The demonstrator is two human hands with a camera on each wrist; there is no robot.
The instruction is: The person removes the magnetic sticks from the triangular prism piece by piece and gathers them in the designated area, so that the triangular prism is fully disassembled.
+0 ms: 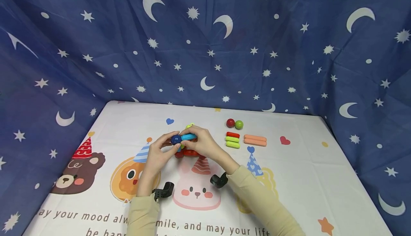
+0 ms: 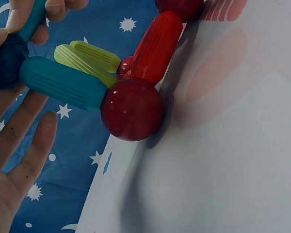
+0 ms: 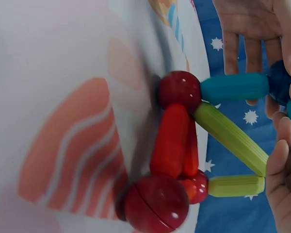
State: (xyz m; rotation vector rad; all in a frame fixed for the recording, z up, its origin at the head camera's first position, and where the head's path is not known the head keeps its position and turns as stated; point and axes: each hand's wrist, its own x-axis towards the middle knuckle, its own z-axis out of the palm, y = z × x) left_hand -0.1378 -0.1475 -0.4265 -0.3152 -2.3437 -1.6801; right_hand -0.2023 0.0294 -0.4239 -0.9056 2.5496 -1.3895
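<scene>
My left hand [image 1: 158,154] grips a dark blue ball [image 1: 176,139] between thumb and fingers. My right hand [image 1: 204,144] pinches a light blue rod [image 1: 188,136] whose end meets that ball. In the left wrist view another blue rod [image 2: 63,82] runs from the blue ball down to a red ball [image 2: 132,109]. A red rod [image 3: 169,141] links this corner to a second large red ball [image 3: 156,204] on the cloth. Lime rods [image 3: 233,138] rise from the red base; their upper meeting point is hidden behind my right hand in the right wrist view.
To the right lie a red ball [image 1: 230,123], a green ball [image 1: 239,124], a short red rod [image 1: 232,134], two lime rods [image 1: 232,142] and two orange rods [image 1: 255,140]. The printed white cloth [image 1: 305,179] covers the table. A blue star-patterned curtain [image 1: 205,61] stands behind.
</scene>
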